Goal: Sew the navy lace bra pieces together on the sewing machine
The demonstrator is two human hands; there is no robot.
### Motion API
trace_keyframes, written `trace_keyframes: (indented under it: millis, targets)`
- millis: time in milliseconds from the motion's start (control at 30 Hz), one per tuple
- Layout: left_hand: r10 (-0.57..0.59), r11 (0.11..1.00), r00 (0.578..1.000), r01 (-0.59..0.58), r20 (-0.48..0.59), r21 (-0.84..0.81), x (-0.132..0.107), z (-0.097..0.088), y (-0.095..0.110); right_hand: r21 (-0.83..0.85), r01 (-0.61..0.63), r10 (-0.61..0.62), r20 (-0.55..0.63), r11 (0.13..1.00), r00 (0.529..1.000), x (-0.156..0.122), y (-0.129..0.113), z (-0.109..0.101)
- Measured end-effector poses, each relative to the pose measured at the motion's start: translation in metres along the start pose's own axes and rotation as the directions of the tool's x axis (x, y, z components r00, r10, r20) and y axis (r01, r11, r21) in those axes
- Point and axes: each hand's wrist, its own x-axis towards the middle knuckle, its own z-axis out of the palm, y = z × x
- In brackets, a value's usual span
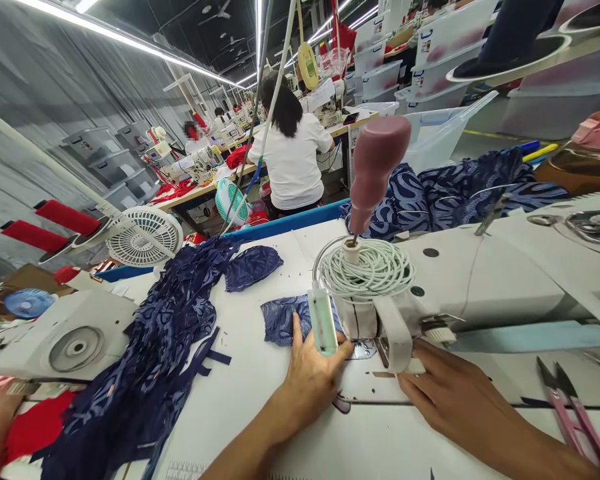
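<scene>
The left hand (313, 373) rests palm-down, 1 finger extended onto blue fabric (279, 323).

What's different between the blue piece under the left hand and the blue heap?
The piece looks small, while the heap is far larger, stretching down the table's left side. The piece is spread out; the heap is bunched and tangled. The left hand touches the piece but not the heap. Both are blue, patterned cloth.
</scene>
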Motion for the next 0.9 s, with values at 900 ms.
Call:
trace_keyframes:
  millis: [900]
  targets:
    - [0.021,0.996,0.997,-0.015,-0.071,0.086,-0.004,0.009,-0.007,-0.273,0.128,-0.14,-0.025,0.953,0.99,-0.015,-0.003,0.004]
